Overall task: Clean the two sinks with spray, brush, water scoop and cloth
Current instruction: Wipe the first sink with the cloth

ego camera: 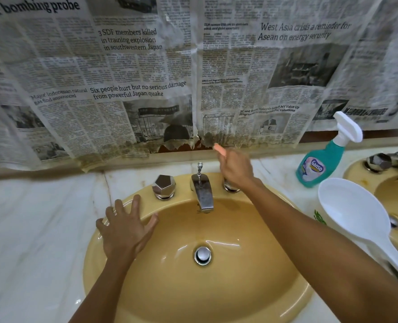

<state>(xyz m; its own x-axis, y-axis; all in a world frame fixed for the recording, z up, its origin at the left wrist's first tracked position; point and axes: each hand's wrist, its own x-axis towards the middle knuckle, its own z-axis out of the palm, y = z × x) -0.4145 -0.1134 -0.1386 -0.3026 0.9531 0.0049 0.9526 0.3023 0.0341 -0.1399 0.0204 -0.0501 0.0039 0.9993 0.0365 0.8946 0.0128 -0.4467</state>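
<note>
The sink [216, 287], an oval basin of glossy mustard-yellow ceramic, is set in a white veined marble counter [30, 229] directly below the camera, with a round chrome drain [202, 255] at its bottom. A second sink [393, 194] of the same yellow lies at the right edge, cut off by the frame. Water-stained newspaper [146, 78] covers the wall behind, its lower edge torn and browned. The left hand [125, 231] lies flat on the sink's left rim, fingers spread and straight, holding nothing. The right hand [236, 167] reaches over the right tap handle [230, 188], which it mostly hides; the index finger sticks out, but whether the other fingers grip the handle cannot be made out. A white plastic scoop [354, 213] rests between the two sinks, its handle running off the frame. A teal spray bottle [321, 163] with a white trigger stands upright behind it. The tarnished metal spout [202, 194] sits centre, beside a faceted chrome left handle [163, 186].
</note>
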